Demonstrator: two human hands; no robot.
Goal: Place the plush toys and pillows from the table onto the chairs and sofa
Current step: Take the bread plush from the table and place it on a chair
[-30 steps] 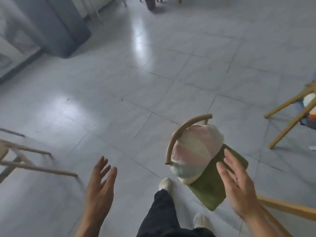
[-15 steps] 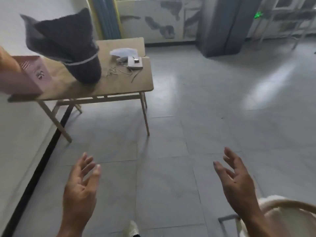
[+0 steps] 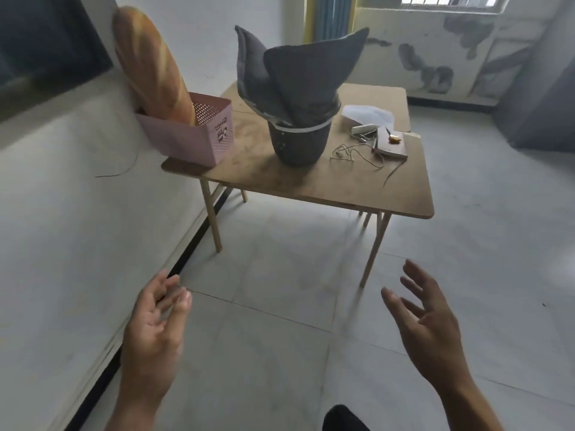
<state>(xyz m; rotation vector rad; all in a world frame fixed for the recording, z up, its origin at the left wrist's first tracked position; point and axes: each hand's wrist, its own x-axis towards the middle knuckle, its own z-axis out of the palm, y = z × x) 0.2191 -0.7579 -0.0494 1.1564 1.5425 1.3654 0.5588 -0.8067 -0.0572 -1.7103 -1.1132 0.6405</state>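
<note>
The left hand (image 3: pixel 152 331) and right hand (image 3: pixel 429 331) hung near, each grip released and empty, well short of the worktop (image 3: pixel 311 185), where the bread-shaped plush toy (image 3: pixel 152 70) in the pink basket (image 3: pixel 199 138) at the left and the grey pillows (image 3: pixel 295 73) in the dark basket (image 3: pixel 298 144) evidently waited to be carried off.

A pale tiled floor (image 3: pixel 280 321) spreads under a light wooden table (image 3: pixel 311 185) on slim legs, which stands close by the white left wall (image 3: pixel 62 228). That wall has a black baseboard (image 3: pixel 193 251) and a dark window (image 3: pixel 46 42) above. The far wall (image 3: pixel 441 70) shows dark stains beneath a bright barred window (image 3: pixel 435 0), a blue and yellow curtain (image 3: pixel 329 17) hangs beside it, and a grey block (image 3: pixel 541 88) stands at the right.
</note>
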